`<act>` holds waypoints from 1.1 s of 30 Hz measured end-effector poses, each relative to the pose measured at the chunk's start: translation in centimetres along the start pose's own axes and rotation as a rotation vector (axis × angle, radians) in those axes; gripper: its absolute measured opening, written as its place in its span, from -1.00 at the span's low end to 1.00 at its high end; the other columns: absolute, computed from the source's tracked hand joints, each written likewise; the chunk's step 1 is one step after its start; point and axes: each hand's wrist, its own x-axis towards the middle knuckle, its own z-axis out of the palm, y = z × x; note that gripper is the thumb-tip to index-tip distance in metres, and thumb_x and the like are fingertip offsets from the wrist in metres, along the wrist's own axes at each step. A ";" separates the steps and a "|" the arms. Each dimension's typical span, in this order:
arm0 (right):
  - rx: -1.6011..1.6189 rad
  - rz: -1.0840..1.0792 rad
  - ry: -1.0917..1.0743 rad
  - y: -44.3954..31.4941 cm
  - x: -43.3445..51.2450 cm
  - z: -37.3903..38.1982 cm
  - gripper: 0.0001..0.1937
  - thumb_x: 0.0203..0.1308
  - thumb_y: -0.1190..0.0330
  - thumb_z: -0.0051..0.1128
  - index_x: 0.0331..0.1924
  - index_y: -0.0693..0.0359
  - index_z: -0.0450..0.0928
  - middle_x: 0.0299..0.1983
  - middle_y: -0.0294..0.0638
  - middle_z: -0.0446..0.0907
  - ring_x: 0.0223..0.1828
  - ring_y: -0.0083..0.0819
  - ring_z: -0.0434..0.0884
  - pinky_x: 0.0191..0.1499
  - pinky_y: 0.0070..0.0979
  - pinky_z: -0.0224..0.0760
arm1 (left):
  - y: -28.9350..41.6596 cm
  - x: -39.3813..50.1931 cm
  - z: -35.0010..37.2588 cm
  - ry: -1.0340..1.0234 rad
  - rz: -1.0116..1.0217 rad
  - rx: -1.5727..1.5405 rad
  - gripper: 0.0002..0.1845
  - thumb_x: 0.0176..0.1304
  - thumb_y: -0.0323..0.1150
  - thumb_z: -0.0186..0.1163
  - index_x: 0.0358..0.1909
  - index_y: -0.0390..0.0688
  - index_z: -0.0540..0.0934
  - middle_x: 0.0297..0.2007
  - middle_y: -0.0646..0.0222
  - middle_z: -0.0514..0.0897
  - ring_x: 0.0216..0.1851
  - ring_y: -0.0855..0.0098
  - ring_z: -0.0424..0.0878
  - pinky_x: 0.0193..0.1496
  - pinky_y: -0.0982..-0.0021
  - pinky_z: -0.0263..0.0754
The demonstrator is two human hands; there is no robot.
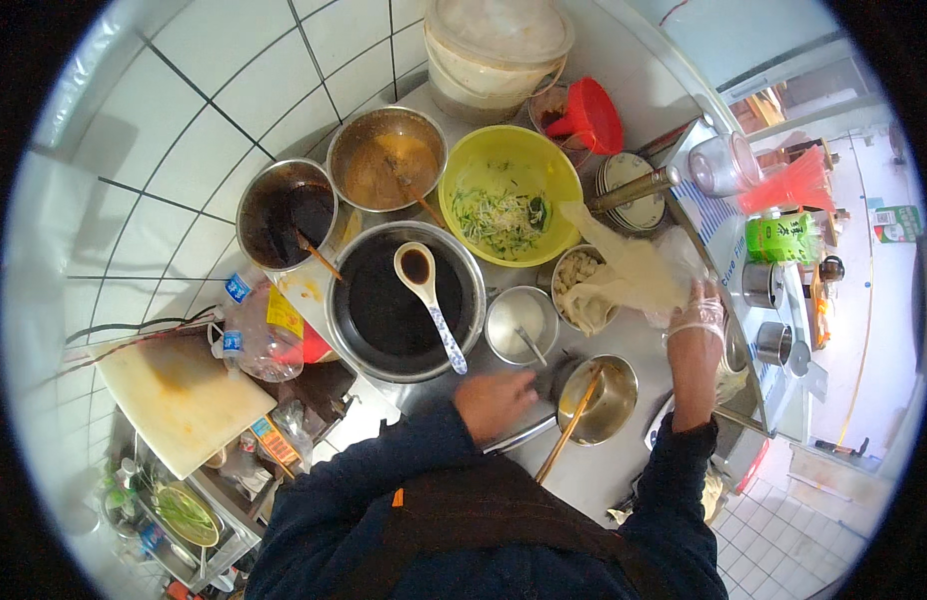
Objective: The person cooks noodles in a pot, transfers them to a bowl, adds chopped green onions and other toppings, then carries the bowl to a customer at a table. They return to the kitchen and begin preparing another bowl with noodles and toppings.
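My right hand (697,319), in a clear plastic glove, has hold of a pale, limp sheet (636,262) that looks like cloth or thin dough. The sheet trails over a small metal bowl of whitish chunks (574,274) towards a yellow-green bowl with shredded vegetables (508,217). My bare left hand (497,403), slightly blurred, hovers with fingers apart and nothing in it, below a small metal bowl with white contents and a spoon (517,319). Left of it stands a large metal basin of dark liquid (400,300) with a white spoon (432,300) across it.
Two metal pots with dark sauce (283,217) and brown sauce (387,157) stand at the back left. A lidded white bucket (497,60) is by the wall. A metal bowl with chopsticks (598,397) stands nearby. A cutting board (182,405) lies at left, a shelf edge at right.
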 end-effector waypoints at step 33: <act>0.416 -0.689 -0.470 -19.2 14.2 19.6 -0.63 0.25 0.19 0.11 0.04 0.22 0.63 0.01 0.10 0.62 0.07 0.04 0.57 0.16 -0.20 0.41 | -5.2 11.9 -11.0 0.593 0.194 0.870 -0.93 0.02 -0.35 0.17 -0.53 -0.06 0.62 -0.46 0.43 0.61 -0.20 0.32 0.55 -0.16 0.23 0.40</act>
